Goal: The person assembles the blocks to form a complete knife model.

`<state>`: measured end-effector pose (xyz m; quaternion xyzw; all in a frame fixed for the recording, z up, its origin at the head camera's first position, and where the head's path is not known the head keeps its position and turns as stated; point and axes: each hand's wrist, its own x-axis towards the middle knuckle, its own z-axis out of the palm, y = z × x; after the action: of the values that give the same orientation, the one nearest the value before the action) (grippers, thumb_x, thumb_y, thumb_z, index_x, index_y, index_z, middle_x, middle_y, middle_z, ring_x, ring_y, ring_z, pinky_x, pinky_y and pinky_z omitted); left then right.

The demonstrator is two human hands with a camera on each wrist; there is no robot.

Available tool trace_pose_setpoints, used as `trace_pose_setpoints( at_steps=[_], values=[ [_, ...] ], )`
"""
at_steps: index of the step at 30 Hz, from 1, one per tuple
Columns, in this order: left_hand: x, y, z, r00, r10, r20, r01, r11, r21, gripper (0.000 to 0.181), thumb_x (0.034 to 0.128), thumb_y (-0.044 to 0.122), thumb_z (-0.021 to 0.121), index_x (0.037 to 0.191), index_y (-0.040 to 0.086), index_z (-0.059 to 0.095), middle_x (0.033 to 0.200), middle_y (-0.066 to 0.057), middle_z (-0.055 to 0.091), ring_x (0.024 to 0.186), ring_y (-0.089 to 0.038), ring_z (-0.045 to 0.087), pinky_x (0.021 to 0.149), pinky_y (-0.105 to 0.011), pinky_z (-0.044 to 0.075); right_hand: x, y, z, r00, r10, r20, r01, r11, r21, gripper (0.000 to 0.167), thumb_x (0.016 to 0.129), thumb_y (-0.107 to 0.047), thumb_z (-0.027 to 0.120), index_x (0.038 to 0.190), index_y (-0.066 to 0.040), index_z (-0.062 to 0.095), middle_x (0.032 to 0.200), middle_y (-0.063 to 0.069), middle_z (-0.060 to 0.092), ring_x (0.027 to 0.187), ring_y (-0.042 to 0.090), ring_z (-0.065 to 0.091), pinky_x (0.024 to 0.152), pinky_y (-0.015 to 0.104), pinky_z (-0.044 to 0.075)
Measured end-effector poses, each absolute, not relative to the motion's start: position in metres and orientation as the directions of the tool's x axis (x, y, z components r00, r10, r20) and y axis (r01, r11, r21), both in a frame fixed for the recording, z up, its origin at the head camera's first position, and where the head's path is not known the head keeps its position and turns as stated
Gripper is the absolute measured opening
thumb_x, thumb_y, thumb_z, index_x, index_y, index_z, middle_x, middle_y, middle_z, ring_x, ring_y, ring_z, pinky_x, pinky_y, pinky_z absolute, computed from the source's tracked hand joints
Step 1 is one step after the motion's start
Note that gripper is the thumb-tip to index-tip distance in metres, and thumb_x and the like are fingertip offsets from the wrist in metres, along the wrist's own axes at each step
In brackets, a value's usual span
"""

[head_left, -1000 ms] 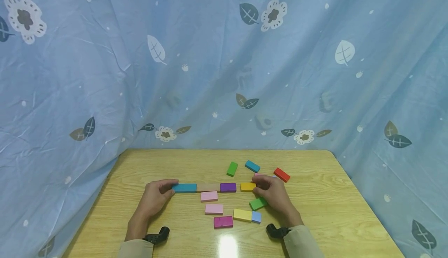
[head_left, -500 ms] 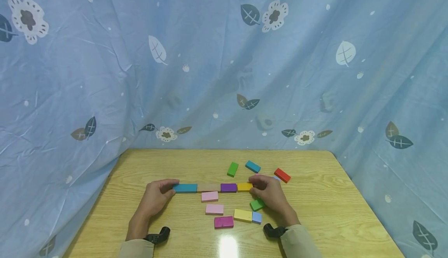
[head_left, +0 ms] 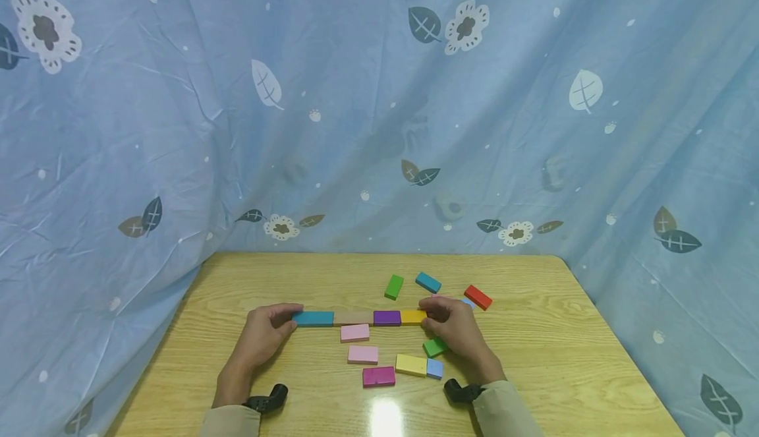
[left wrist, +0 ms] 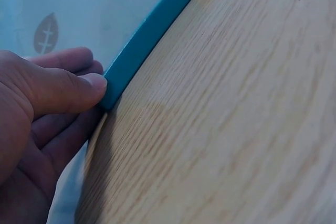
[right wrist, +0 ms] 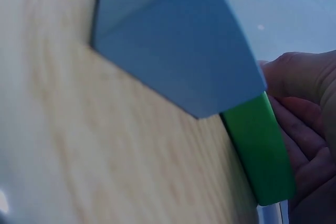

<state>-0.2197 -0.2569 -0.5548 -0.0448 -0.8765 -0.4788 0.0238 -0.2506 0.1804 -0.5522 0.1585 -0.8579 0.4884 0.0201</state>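
Note:
A straight row lies across the table: a blue block [head_left: 313, 319], a wood-coloured one [head_left: 353, 318], a purple one [head_left: 387, 318] and an orange one [head_left: 412, 318], end to end. My left hand [head_left: 263, 333] grips the row's left end, thumb and fingers at the blue block [left wrist: 142, 45]; the left wrist view shows the thumb against it. At the right end, my right hand [head_left: 461, 329] pinches the orange block, its fingertips covering that end. In the right wrist view, a green block [right wrist: 260, 150] partly hides the right hand [right wrist: 310, 129].
Nearer me lie two pink blocks [head_left: 354, 333], a magenta block [head_left: 378, 377], a yellow block [head_left: 411, 364] touching a light blue one [head_left: 435, 368], and a green block [head_left: 434, 347]. Farther back are green [head_left: 394, 287], blue [head_left: 428, 283] and red [head_left: 477, 297] blocks. A patterned curtain [head_left: 379, 127] hangs behind.
My right hand has moved left with the orange block, and the gap between it and the purple block has closed. The left hand has stayed at the blue block.

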Motion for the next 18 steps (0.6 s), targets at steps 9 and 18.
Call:
trace_pose_setpoints(
  at_steps=[9, 18],
  values=[
    [-0.2193, -0.2551, -0.5565, -0.995, 0.045, 0.093, 0.103, 0.557, 0.824, 0.037, 0.0996, -0.002, 0.076, 0.134, 0.012, 0.079, 0.139, -0.012, 0.076, 0.136, -0.036, 0.069, 0.113, -0.051, 0.059, -0.248, 0.1791, -0.5513, -0.957, -0.235, 0.17, -0.268, 0.494, -0.827, 0.032, 0.093, 0.0, 0.085, 0.123, -0.006, 0.081, 0.121, 0.008, 0.082, 0.107, 0.026, 0.081, 0.091, 0.02, 0.065],
    [-0.2181, -0.2549, -0.5563, -0.995, 0.045, 0.088, 0.098, 0.552, 0.828, 0.037, 0.1002, -0.002, 0.076, 0.134, 0.012, 0.079, 0.139, -0.012, 0.076, 0.135, -0.036, 0.07, 0.112, -0.05, 0.06, -0.2461, 0.1841, -0.5531, -0.956, -0.212, 0.205, -0.284, 0.476, -0.832, 0.035, 0.092, -0.003, 0.087, 0.127, -0.006, 0.08, 0.121, 0.008, 0.082, 0.109, 0.025, 0.08, 0.093, 0.025, 0.067]
  ],
)
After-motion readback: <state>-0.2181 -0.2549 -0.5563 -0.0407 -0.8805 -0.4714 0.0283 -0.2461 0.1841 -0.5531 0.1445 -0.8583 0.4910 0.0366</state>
